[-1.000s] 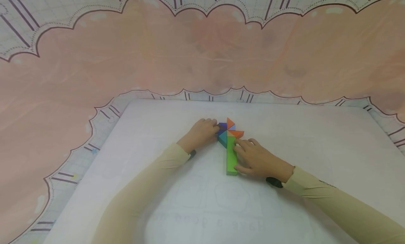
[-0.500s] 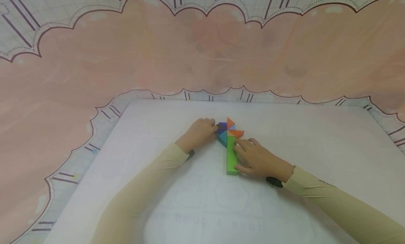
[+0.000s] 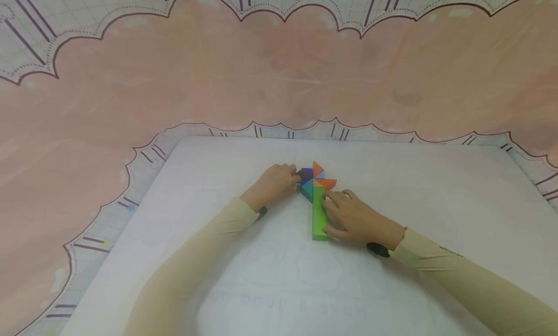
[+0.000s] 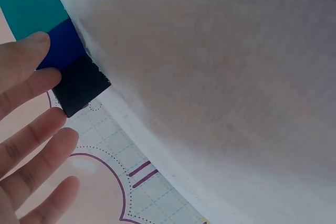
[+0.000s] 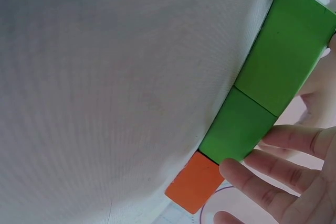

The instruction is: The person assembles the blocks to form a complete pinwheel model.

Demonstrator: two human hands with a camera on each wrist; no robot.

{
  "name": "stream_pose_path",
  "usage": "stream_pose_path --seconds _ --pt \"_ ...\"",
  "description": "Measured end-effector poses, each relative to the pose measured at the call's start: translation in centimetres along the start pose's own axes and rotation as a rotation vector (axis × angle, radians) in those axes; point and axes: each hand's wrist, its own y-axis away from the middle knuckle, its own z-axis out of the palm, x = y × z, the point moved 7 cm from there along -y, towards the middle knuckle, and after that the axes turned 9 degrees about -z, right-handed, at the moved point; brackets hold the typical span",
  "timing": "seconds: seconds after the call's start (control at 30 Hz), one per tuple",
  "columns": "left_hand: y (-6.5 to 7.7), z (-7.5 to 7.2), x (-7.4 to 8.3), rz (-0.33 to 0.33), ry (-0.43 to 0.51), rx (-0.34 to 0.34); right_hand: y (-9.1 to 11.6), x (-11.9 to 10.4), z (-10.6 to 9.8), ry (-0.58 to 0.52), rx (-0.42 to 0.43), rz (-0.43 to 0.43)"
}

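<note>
Several colored blocks meet in a pinwheel on the white table. It shows an orange triangle on top, an orange block at right, a teal block and dark blue blocks. A long green bar runs from its center toward me. My left hand is at the pinwheel's left side, its thumb over the blue block and a fingertip by the black block. My right hand lies along the bar's right side with fingers spread, fingertips against the green.
A pink and white patterned cloth with scalloped outlines covers the area behind and left of the table. Faint mirrored lettering shows on the near tabletop. Dark wrist devices sit at both sleeve cuffs.
Both hands stay in place at the blocks, the left shifting only very slightly leftward. The blocks keep their arrangement.
</note>
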Motion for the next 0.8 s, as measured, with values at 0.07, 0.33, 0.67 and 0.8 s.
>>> stream_pose_path --seconds 0.07,0.33,0.67,0.8 --pt "0.0 -0.1 -0.1 -0.011 0.014 -0.005 0.0 0.1 0.1 -0.007 -0.01 0.008" --pt "0.2 0.3 -2.6 -0.113 0.051 0.008 -0.2 -0.1 0.0 -0.016 0.001 0.005" --pt "1.2 0.1 -4.8 -0.192 0.12 0.131 -0.2 -0.1 0.3 -0.009 0.013 0.007" --pt "1.5 0.2 -5.1 -0.214 0.12 0.156 -0.2 -0.1 0.5 -0.006 0.011 0.012"
